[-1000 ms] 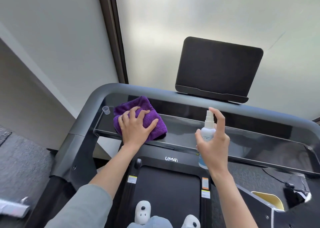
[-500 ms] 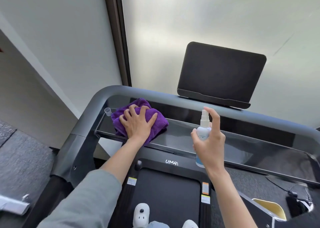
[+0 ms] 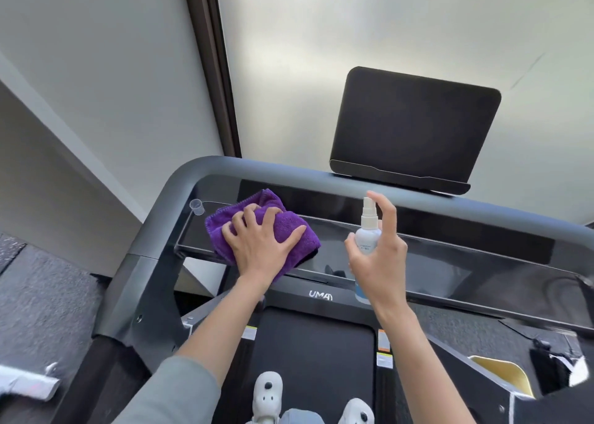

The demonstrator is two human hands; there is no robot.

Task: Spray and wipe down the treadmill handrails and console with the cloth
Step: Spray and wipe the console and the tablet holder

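Observation:
A folded purple cloth (image 3: 295, 230) lies on the left part of the treadmill's glossy black console shelf (image 3: 466, 263). My left hand (image 3: 260, 246) presses flat on the cloth with fingers spread. My right hand (image 3: 382, 259) holds a small white spray bottle (image 3: 368, 230) upright over the middle of the shelf, forefinger raised beside the nozzle. The grey handrail (image 3: 289, 172) curves around the back and left side of the console. A dark tablet holder (image 3: 414, 127) stands on the rail behind.
A small clear cap (image 3: 196, 205) sits at the shelf's far left corner. Below lie the running belt (image 3: 315, 353) and my white shoes (image 3: 266, 391). A frosted window and a white wall rise close behind the treadmill. A yellow-lined object (image 3: 501, 372) sits at lower right.
My left hand has slid the cloth a little to the right along the shelf. The right hand with the bottle has shifted slightly left, closer to the cloth.

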